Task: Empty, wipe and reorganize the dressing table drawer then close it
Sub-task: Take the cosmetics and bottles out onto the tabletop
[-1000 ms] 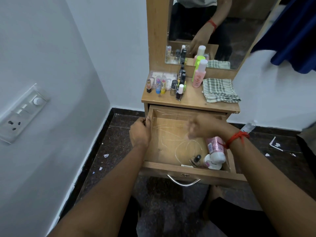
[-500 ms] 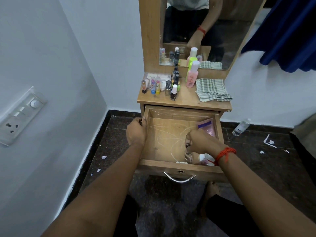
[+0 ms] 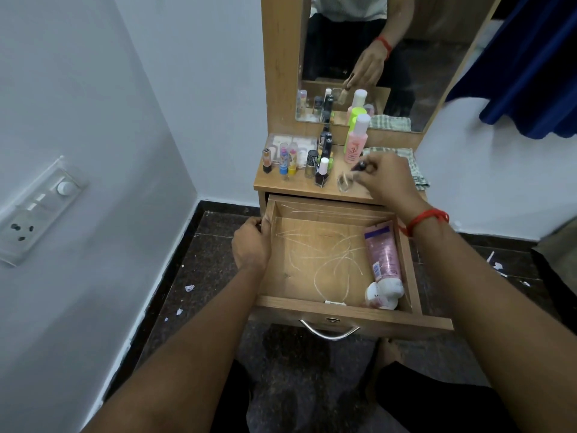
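Head view: left hand [image 3: 251, 245] grips the left wall of the open drawer [image 3: 312, 303]; right hand [image 3: 382, 179] pinches a small tilted bottle [image 3: 345, 182] at the table [image 3: 299, 186]. Released tilted, it may topple into neighbouring bottles [image 3: 322, 174].

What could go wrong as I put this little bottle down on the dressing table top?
The small clear dark-capped bottle, pinched tilted by your right hand, could tip over or knock the tall pink white-capped bottle close by.
The open wooden drawer sticks out over your knees; rising could bump it.
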